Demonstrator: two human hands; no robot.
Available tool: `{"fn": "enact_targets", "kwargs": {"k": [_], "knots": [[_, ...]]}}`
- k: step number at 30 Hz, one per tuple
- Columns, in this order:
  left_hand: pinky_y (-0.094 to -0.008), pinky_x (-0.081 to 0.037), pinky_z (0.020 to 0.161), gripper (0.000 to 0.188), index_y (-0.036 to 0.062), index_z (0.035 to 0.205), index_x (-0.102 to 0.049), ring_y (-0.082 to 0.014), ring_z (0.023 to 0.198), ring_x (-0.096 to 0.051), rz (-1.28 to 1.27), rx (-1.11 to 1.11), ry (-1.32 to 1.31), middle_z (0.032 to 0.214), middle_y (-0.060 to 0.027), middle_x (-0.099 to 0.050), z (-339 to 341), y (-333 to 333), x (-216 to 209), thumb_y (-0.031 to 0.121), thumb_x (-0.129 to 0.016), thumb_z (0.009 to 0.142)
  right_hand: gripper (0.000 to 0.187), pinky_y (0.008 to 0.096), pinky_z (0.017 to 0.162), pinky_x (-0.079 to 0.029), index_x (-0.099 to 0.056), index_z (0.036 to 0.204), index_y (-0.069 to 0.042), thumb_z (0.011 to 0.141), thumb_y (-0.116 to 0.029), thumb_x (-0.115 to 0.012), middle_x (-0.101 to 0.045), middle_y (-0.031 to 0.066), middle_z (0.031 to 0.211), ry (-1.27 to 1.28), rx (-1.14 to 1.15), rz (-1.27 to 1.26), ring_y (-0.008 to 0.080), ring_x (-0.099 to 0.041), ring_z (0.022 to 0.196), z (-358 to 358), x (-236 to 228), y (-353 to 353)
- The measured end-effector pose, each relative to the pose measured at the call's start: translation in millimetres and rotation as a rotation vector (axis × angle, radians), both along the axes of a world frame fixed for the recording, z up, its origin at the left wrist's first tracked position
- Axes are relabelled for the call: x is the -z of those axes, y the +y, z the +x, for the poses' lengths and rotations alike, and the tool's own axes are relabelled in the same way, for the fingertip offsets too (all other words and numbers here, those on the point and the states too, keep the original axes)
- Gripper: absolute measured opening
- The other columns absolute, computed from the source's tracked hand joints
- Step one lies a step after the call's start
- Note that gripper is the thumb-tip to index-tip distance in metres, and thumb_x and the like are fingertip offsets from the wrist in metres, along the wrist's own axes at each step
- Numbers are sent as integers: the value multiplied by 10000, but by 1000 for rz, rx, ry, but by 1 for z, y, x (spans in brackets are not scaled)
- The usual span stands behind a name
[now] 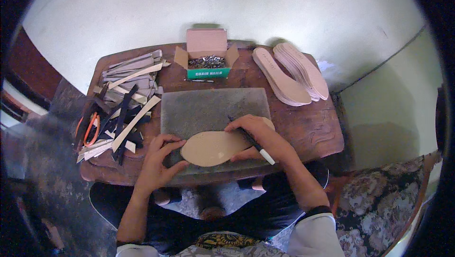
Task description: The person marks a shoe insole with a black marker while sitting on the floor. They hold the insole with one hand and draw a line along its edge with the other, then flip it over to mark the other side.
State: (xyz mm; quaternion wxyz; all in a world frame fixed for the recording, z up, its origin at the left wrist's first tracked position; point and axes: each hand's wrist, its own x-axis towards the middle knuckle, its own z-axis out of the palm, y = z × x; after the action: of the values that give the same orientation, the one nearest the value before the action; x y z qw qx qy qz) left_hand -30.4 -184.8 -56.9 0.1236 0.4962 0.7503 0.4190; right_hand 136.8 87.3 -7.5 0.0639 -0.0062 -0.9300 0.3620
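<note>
A tan shoe insole (208, 149) lies sideways over the near part of a grey rectangular mat (208, 107). My left hand (159, 162) grips its rounded left end between thumb and fingers. My right hand (268, 138) spans the insole's right portion, fingers on the far edge and thumb on the near one. Tucked in that same hand is a black marker pen (256, 144) with a white end pointing toward me. The right hand covers part of the insole, whose other end shows just beyond the fingers.
An open green box of nails (208, 73) stands at the back of the wooden table (308, 131). Stacked insoles (279, 79) lie at the far right. Cut strips (130, 79) and orange-handled scissors (91, 130) are heaped on the left. A wall rises behind.
</note>
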Motion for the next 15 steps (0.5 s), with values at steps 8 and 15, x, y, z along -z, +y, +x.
{"fn": "enact_targets", "kwargs": {"k": [8, 15], "knots": [[-419, -401, 1036, 506, 93, 1180, -680, -310, 1210, -499, -67, -6, -22, 1239, -100, -552, 0, 0, -6, 168, -857, 712, 647, 400, 1001, -421, -625, 1202, -115, 650, -308, -903, -645, 98, 1166, 5, -13, -3, 303, -577, 1142, 0, 5, 1], [-415, -404, 1021, 433, 83, 1165, -687, -309, 1182, -506, -40, -10, -59, 1230, -100, -559, -2, 0, -1, 200, -827, 772, 832, 482, 1061, -349, -540, 1365, -124, 658, -432, -853, -609, 147, 1204, -44, -60, 199, 341, -550, 1183, -1, 4, -14]]}}
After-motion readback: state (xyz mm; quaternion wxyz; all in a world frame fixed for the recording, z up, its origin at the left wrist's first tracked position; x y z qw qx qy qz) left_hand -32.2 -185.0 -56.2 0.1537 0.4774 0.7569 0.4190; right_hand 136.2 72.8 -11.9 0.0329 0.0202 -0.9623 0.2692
